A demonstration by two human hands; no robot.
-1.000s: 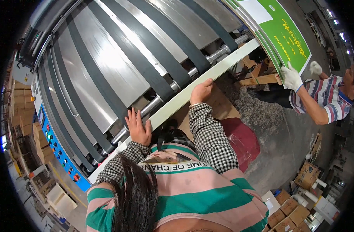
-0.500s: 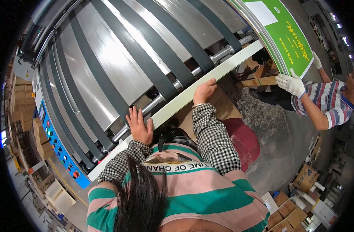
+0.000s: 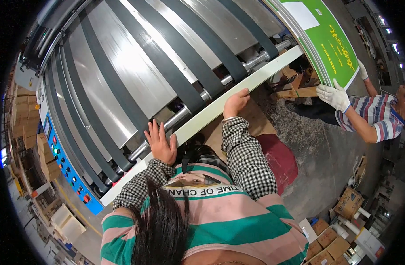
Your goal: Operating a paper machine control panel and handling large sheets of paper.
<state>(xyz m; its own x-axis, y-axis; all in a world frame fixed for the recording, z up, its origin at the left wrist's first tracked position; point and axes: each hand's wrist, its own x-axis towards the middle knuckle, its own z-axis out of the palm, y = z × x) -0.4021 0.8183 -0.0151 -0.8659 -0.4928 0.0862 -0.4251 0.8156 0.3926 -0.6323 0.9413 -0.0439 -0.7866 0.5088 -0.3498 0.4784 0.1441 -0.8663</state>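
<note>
My left hand [image 3: 161, 143] lies flat with its fingers spread on the pale front rail [image 3: 202, 117] of a large belt conveyor machine. The fingertips reach toward the metal roller [image 3: 177, 118] just behind the rail. Further right along the same rail is my right hand [image 3: 236, 103], its fingers bent over the edge and closed against it. Some of those fingers are hidden from view. Dark belts [image 3: 189, 98] run over steel plates [image 3: 136, 66] beyond both hands. Both my forearms wear black-and-white checked sleeves.
At the right a co-worker's white-gloved hand [image 3: 334, 95] holds the edge of a stack of green printed boards [image 3: 328, 48]. A blue control panel [image 3: 70, 170] with buttons sits at the machine's left. A dark red covered item [image 3: 277, 163] is beside my right arm. Cardboard boxes [image 3: 330, 238] stand lower right.
Both my hands keep their places on the rail. The view has shifted very slightly, and the co-worker's arm sits a little higher in the picture.
</note>
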